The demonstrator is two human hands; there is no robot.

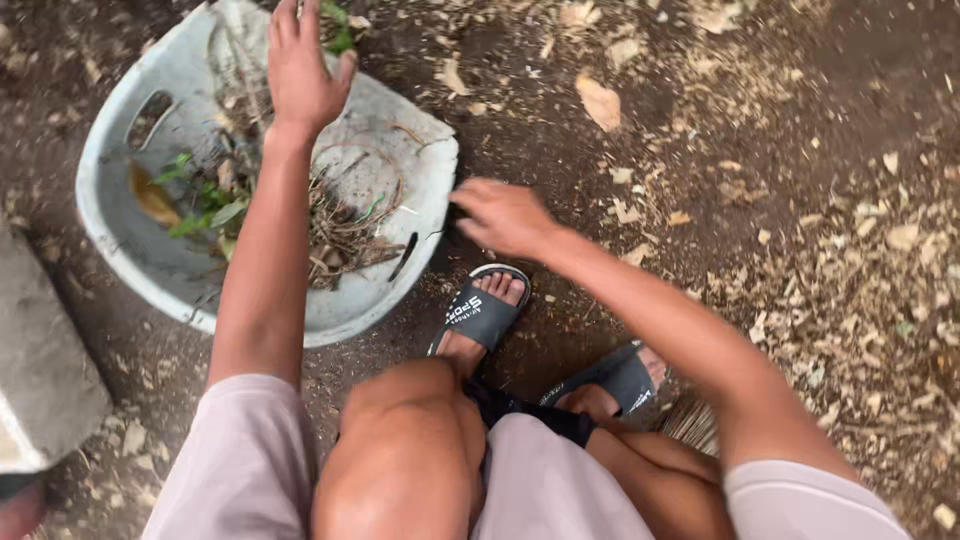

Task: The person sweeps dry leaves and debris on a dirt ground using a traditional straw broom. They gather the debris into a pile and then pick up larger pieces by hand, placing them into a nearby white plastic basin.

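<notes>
Squatting person, sandals on bare dirt. Right hand at the near right rim of the cracked basin, fingers curled, grip unclear. Left hand over the far rim, fingers loosely together, empty. Twigs and leaves inside. Risk: split rim could give and spill debris.

The single head-worn camera is looking steeply down, close over the person's knees (no second view), facing littered ground.
</notes>
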